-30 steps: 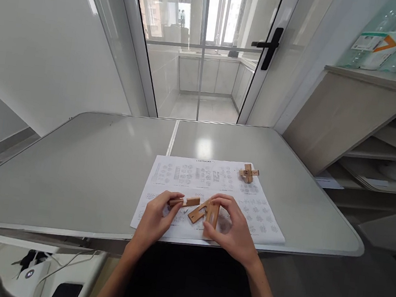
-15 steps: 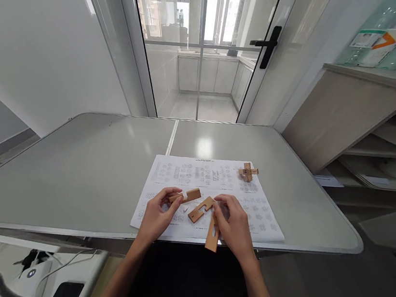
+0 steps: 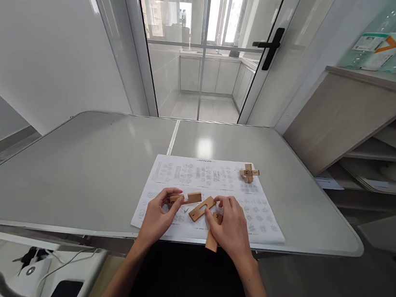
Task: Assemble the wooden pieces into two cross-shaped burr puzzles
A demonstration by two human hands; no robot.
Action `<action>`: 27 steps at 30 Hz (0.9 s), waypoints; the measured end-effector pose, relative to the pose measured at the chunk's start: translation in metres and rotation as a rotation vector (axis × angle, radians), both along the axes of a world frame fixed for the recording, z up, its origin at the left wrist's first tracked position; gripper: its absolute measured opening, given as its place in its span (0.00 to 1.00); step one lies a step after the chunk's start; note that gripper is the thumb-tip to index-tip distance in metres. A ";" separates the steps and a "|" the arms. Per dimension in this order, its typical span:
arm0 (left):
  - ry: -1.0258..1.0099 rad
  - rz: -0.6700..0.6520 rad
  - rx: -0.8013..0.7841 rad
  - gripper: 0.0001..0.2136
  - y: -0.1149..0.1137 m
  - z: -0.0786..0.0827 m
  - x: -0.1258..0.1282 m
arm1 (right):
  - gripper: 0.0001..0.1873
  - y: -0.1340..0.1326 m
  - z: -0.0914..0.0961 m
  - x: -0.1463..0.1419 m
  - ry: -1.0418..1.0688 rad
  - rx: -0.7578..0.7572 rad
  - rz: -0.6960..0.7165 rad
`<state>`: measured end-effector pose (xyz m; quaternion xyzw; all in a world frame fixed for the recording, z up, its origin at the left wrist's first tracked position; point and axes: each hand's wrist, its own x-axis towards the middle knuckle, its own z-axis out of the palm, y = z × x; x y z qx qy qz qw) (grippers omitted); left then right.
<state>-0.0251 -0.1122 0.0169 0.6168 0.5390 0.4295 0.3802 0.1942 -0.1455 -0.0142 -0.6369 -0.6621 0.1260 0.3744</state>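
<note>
My left hand (image 3: 159,214) is closed in a pinch on a notched wooden puzzle piece (image 3: 194,197), held by its left end. A slotted wooden puzzle piece (image 3: 197,212) lies tilted between the hands. The thumb and index finger of my right hand (image 3: 229,223) close on its right end. Under that palm a third wooden piece marked 2 (image 3: 212,244) pokes out over the table's front edge, its middle hidden. An assembled wooden cross (image 3: 249,173) sits at the sheet's far right corner.
A printed sheet of diagrams (image 3: 261,220) lies under the pieces on the grey table (image 3: 71,166). Shelves with plastic bottles (image 3: 389,49) stand at right. A glass door (image 3: 206,86) is behind the table. At lower left are a phone (image 3: 65,292) and cables.
My right thumb has moved left from the piece marked 2 to the slotted piece's right end. My left hand keeps its hold on the notched piece. The view has shifted slightly.
</note>
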 end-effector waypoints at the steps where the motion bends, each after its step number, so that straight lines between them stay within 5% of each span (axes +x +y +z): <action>1: 0.002 0.001 0.006 0.15 0.000 0.000 0.000 | 0.09 0.001 -0.001 0.000 -0.010 0.014 -0.035; 8: 0.005 -0.003 0.015 0.15 -0.001 0.000 0.001 | 0.15 0.002 -0.005 0.003 0.027 0.026 -0.250; 27: 0.047 -0.027 0.020 0.14 -0.003 0.002 0.002 | 0.11 -0.005 0.004 0.003 0.034 0.022 -0.113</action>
